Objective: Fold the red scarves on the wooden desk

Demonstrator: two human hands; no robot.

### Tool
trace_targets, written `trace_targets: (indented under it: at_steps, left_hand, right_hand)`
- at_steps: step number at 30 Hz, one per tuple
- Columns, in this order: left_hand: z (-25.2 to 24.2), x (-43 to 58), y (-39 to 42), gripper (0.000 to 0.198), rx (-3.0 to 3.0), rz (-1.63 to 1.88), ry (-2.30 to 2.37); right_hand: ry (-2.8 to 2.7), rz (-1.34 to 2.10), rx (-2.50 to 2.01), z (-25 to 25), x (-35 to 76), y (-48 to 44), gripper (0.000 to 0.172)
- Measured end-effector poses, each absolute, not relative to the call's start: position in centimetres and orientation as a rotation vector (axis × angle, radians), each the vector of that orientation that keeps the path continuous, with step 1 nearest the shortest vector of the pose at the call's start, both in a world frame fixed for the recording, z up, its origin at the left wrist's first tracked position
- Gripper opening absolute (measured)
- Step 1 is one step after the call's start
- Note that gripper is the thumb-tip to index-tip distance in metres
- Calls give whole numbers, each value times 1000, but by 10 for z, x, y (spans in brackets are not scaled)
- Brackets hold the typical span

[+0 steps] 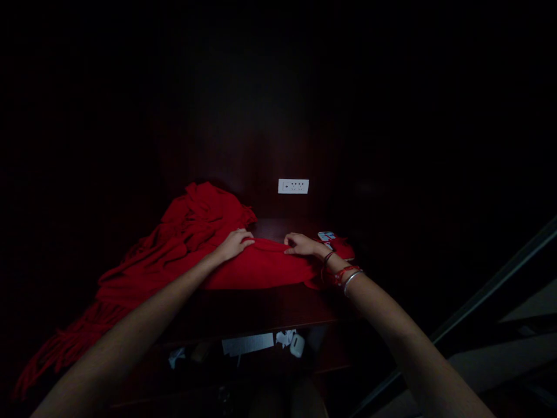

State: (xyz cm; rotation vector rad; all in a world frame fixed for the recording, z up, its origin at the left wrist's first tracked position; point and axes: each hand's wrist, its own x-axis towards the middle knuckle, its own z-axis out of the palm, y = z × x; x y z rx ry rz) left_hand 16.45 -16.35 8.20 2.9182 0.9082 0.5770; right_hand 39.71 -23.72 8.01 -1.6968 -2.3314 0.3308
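Red cloth (261,270) spread on dark wooden surface (270,310), right in front of person. Near part lies fairly flat, front edge close to surface's front edge; rest bunched in folds at left, piled higher toward back. Long fringe (54,348) trails down at lower left, beside left forearm.

Both hands on the cloth's far edge, a stretch of it between them. Left hand (235,244): palm down, fingers narrow, gripping edge next to the bunched part. Right hand (300,244): thumb and index close together, pinching same edge further right. Right wrist has dark band, red threads (347,270), silver bangle (350,282).

Just beyond right wrist: light-coloured flat item (326,236), partly covered, can't identify; red object (345,249) next to it, too dark to tell. White socket plate (293,186) on dark wall behind.

Below surface's front edge: grey flat strip (248,343), crumpled white paper (285,337), small white rounded case (297,345) touching or nearly touching the paper. Surroundings mostly black, details lost.
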Motion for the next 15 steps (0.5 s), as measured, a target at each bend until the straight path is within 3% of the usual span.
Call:
trace_targets:
  at_steps: [4, 9, 12, 15]
  left_hand:
    - [144, 165, -174, 30, 2987, 888, 591]
    - [189, 150, -188, 31, 3129, 892, 937]
    - [199, 131, -183, 29, 3049, 1066, 1203]
    - [207, 107, -167, 27, 2774, 1331, 1331]
  right_hand:
    - [-2073, 603, -1195, 110, 378, -236, 51]
    - [-1903, 604, -1044, 139, 357, -231, 24]
    - [-1908, 523, -1117, 149, 368, -236, 24]
    - [-2045, 653, -1191, 156, 388, -248, 30]
